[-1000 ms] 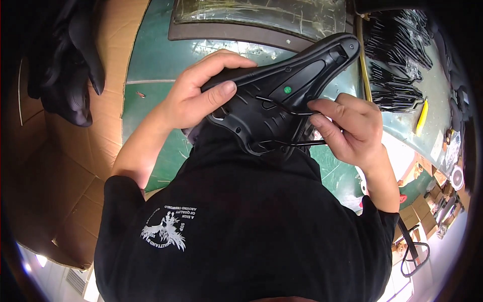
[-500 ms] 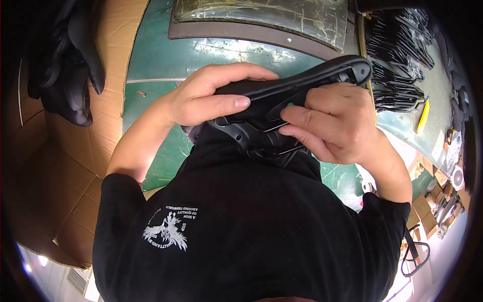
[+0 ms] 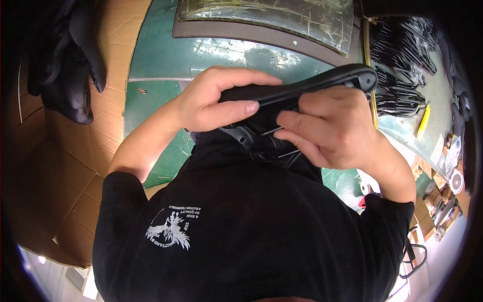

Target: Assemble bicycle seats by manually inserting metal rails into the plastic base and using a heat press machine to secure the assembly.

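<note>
A black bicycle saddle is held in front of my chest, tilted so that its underside faces me and one end points to the right. My left hand grips the left end, thumb on the near edge and fingers over the far side. At the underside my right hand is closed, thumb and forefinger pinched beside a thin rail. Whatever lies between those fingertips is hidden. Below them, the lower part of the saddle's black frame rests close against my shirt.
A cardboard box stands at left with black padded saddles in it. The green tabletop carries a plastic-covered board at the far side. To the right lie many bent black rods and a yellow tool.
The saddle and both hands have shifted slightly to the right and nearer. A green spot by my right fingertips is now out of sight. Both hands have kept their hold.
</note>
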### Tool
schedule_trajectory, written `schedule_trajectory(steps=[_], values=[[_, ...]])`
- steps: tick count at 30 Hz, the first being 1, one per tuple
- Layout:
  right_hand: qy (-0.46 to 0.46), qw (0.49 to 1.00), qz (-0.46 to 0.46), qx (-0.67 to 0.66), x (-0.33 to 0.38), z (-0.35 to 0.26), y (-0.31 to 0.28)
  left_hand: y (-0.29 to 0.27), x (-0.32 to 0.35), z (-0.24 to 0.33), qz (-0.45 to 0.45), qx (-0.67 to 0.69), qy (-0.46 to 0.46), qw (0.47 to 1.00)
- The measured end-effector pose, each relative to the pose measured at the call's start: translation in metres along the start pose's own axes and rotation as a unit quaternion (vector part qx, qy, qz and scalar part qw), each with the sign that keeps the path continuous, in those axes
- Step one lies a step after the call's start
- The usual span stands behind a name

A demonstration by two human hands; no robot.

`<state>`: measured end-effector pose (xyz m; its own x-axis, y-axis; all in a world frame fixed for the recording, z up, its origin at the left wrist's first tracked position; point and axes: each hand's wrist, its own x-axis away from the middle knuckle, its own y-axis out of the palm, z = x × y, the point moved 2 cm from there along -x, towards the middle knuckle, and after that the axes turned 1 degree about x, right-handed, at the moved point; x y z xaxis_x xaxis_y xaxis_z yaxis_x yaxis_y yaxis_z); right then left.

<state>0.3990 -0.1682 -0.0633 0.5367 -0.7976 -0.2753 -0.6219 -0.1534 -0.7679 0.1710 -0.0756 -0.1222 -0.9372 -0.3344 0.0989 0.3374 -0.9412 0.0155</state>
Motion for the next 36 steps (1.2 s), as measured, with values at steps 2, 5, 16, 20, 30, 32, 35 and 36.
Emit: schedule_trajectory(steps=[2, 5, 16, 20, 30, 32, 35, 36], values=[[0.003, 1.000, 0.019, 0.009, 0.000, 0.003, 0.003, 0.008, 0.003, -0.004, 0.025, 0.000, 0.012, 1.000], [-0.024, 1.000, -0.002, -0.018, -0.003, 0.008, 0.006, 0.008, 0.001, 0.000, 0.045, -0.007, 0.018, 0.999], [-0.008, 0.964, 0.237, 0.123, -0.020, 0.021, -0.030, -0.009, -0.002, 0.015, 0.177, 0.072, 0.017, 0.981], [0.214, 0.945, 0.236, 0.079, -0.011, 0.039, -0.006, -0.022, -0.033, 0.008, 0.385, 0.091, 0.020, 0.918], [0.243, 0.879, 0.351, 0.213, -0.066, 0.099, 0.000, -0.049, -0.115, 0.025, 0.431, -0.454, 0.213, 0.750], [0.273, 0.881, 0.321, 0.213, -0.075, 0.104, -0.006, -0.059, -0.122, 0.018, 0.425, -0.444, 0.183, 0.767], [0.258, 0.874, 0.339, 0.233, -0.076, 0.106, -0.001, -0.061, -0.126, 0.017, 0.427, -0.443, 0.243, 0.750], [0.258, 0.875, 0.338, 0.233, -0.074, 0.107, -0.001, -0.059, -0.125, 0.018, 0.422, -0.437, 0.240, 0.757]])
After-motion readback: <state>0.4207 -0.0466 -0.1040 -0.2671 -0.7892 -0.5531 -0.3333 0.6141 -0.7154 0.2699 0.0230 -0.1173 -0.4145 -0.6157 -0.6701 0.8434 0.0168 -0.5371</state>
